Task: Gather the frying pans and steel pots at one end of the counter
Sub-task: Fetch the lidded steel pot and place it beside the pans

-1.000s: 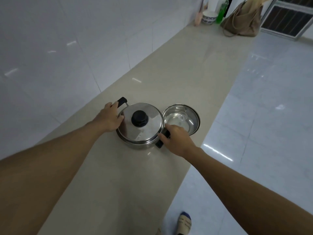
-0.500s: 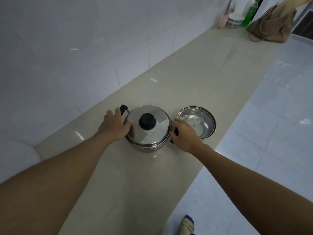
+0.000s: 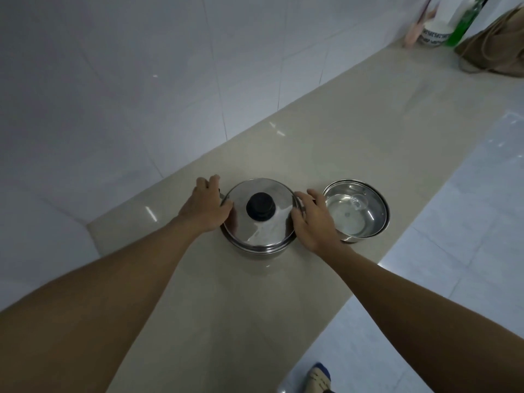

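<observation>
A steel pot (image 3: 259, 239) with a steel lid and black knob stands on the beige counter (image 3: 340, 131), near the counter's left end. My left hand (image 3: 207, 207) covers its left side handle and my right hand (image 3: 313, 219) covers its right side handle; both handles are hidden under the hands. Just right of it, apart from the pot, stands a smaller steel pot (image 3: 357, 211) covered by a glass lid, close to the counter's front edge.
A white tiled wall (image 3: 141, 80) runs along the counter's back and closes its left end. At the far right end stand a brown bag (image 3: 493, 52), a green bottle (image 3: 460, 26) and a white tub (image 3: 433, 32). My foot (image 3: 319, 378) is on the white floor.
The lidded pot has travelled left along the counter between both hands, away from the smaller pot; a gap now shows between the two pots. The counter's left end has come into view.
</observation>
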Action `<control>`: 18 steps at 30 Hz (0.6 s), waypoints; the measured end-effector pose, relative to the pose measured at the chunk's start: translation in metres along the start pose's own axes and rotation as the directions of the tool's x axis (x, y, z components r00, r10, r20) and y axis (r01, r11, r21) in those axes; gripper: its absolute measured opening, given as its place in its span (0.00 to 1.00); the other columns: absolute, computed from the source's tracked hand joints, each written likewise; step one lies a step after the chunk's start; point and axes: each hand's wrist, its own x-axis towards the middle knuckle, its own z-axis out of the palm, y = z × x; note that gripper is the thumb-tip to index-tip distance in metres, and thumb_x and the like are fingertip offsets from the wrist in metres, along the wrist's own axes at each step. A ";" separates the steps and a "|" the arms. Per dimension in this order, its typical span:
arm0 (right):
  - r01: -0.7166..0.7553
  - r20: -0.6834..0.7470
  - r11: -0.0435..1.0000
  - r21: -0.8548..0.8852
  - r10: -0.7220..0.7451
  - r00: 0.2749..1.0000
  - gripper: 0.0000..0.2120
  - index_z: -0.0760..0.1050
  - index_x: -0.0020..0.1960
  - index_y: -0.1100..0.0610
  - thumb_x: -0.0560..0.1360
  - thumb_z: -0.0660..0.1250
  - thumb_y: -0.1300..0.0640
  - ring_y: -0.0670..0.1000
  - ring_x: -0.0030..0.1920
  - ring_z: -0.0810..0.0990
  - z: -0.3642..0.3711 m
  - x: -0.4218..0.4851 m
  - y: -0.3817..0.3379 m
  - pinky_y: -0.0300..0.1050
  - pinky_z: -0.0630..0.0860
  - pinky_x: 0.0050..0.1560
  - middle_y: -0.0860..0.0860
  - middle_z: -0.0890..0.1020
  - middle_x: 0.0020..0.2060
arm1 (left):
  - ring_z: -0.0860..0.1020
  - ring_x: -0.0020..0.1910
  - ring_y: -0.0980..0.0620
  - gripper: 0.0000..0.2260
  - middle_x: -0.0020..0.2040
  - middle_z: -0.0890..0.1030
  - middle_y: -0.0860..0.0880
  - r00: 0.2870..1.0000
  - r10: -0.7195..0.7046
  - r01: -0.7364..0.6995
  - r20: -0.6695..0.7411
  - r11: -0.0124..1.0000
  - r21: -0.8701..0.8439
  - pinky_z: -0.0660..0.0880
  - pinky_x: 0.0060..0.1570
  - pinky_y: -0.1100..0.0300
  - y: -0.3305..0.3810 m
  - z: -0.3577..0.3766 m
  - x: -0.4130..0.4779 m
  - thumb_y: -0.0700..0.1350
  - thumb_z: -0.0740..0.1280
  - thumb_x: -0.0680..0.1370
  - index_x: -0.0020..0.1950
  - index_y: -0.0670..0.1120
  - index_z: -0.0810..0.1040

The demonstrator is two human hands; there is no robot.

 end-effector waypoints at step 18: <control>0.071 -0.035 0.996 -0.049 -0.072 0.997 0.21 0.82 0.65 0.50 0.79 0.67 0.39 0.52 0.56 0.78 0.009 0.017 0.007 0.43 0.73 0.58 0.50 0.74 0.56 | 0.75 0.51 0.44 0.22 0.56 0.68 0.47 1.000 0.004 -0.003 0.017 0.999 -0.040 0.72 0.54 0.53 -0.014 0.013 -0.023 0.63 0.56 0.81 0.57 0.46 0.78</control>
